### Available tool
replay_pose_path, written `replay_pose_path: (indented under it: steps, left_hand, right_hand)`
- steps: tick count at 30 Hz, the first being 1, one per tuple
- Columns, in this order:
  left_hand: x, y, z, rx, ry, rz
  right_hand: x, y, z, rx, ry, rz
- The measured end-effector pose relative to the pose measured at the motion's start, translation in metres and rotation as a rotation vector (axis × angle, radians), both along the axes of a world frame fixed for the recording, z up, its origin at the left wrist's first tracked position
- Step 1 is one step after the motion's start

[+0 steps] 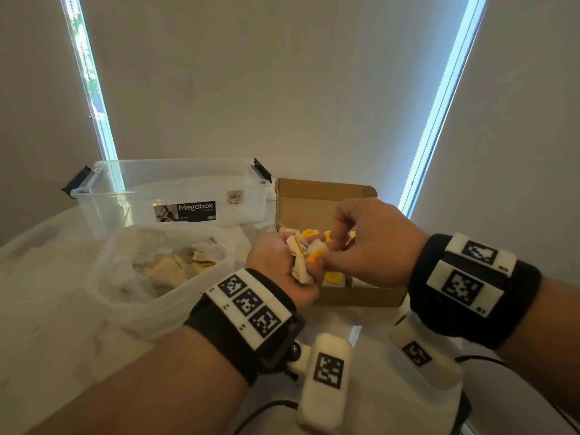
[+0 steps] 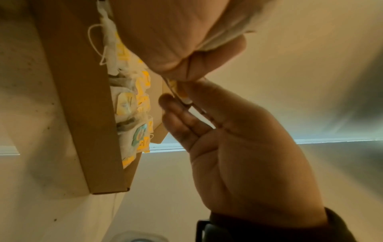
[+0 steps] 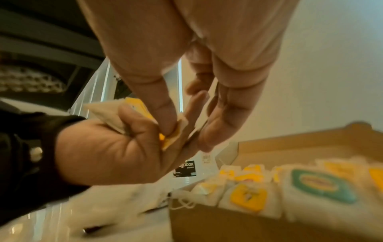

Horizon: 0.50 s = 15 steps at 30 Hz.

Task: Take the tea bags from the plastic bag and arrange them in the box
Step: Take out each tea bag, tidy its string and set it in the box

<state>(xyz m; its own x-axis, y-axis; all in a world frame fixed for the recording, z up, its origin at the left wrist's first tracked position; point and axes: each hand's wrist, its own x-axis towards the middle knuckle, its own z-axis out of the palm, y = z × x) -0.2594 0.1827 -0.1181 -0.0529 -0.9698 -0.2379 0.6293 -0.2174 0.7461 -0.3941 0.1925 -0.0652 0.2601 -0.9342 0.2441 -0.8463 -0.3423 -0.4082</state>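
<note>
Clutching a bunch of tea bags in left hand, right hand pinching one loose above the box at frame centre, for placing.

Head view looks down; both wrist views, close, share the box.

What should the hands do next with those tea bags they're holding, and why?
Probably the right hand should draw one tea bag free and lower it into the cardboard box. The left hand grips a small bunch of tea bags just above the box, and the right hand's fingertips already pinch at that bunch. The box holds rows of bags, and more wait in the plastic bag.
</note>
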Motion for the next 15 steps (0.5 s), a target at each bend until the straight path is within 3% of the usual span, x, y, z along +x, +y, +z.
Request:
replay_pose_path:
  steps: [1,2,5,8,10,15]
  left_hand:
    - [0.0,0.003,0.003,0.008,0.202,-0.052]
    - [0.002,0.009,0.004,-0.027,0.286,-0.084]
    - [0.0,0.014,0.01,-0.057,0.195,-0.058]
    - [0.012,0.005,0.006,0.127,0.335,-0.161]
    - [0.014,0.003,0.003,0.184,0.231,-0.207]
    - [0.012,0.007,0.007,0.162,0.083,-0.516]
  right_hand:
    - [0.001,0.0,-0.002,0.02,-0.072,-0.036]
    - [0.002,-0.001,-0.003,0.058,-0.158,-0.056]
    - [0.006,0.001,-0.004,0.165,-0.326,-0.053]
    - [0.005,0.001,0.005,0.187,-0.286,-0.041]
    - [0.001,-0.001,0.016,0.178,-0.21,-0.018]
    - [-0.002,-0.012,0.034,0.251,-0.019,0.096]
